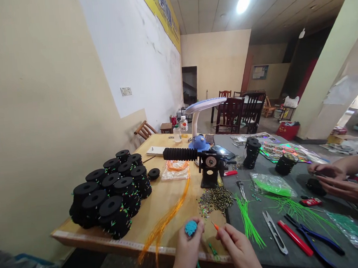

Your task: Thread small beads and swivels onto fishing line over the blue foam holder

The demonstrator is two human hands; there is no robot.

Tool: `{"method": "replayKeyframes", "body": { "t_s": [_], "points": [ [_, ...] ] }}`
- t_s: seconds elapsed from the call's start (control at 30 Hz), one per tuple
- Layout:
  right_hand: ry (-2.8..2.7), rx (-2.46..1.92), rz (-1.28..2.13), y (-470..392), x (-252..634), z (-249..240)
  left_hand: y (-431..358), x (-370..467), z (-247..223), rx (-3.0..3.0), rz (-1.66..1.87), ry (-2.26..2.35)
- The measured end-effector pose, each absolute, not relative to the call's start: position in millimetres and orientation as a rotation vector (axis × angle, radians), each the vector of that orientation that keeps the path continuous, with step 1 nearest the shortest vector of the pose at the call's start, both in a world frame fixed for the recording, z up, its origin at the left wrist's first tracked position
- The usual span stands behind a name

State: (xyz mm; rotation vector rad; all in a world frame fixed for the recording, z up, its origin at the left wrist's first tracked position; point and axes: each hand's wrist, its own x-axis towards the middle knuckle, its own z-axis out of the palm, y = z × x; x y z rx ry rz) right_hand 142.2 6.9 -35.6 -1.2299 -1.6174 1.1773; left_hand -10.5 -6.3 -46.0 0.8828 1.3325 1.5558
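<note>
At bottom centre, the left hand point(187, 247) is held curled; just rightward, the right hand point(237, 245) is pinched.

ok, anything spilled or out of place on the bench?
Mildly: a loose pile of small dark-and-gold beads spreads uncontained from the wooden tabletop onto the grey surface, and thin orange strands overhang the front edge. Both look untidy, possibly deliberate.

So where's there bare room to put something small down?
On the wooden table there's a bare strip between the black spools and the orange strands. A smaller gap sits between those strands and the bead pile, beyond the left hand. The near grey mat is crowded with green strands, silver snips, a red tool and pliers.
</note>
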Motion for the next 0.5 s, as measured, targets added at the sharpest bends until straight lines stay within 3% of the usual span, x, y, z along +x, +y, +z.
{"method": "replayKeyframes", "body": {
  "t_s": [0.17,0.37,0.5],
  "points": [
    [-1.553,-1.171,1.511,0.5,133.7,-42.0,-8.5,-9.0,-41.6,0.987,1.557,1.382],
    [-1.468,-1.113,1.473,6.1,132.7,-42.4,-9.9,-1.4,-47.9,0.895,1.53,1.293],
    [-1.703,-1.058,1.263,7.3,143.2,-38.1,-6.5,-0.6,-51.6,0.698,1.437,1.199]
  ]
}}
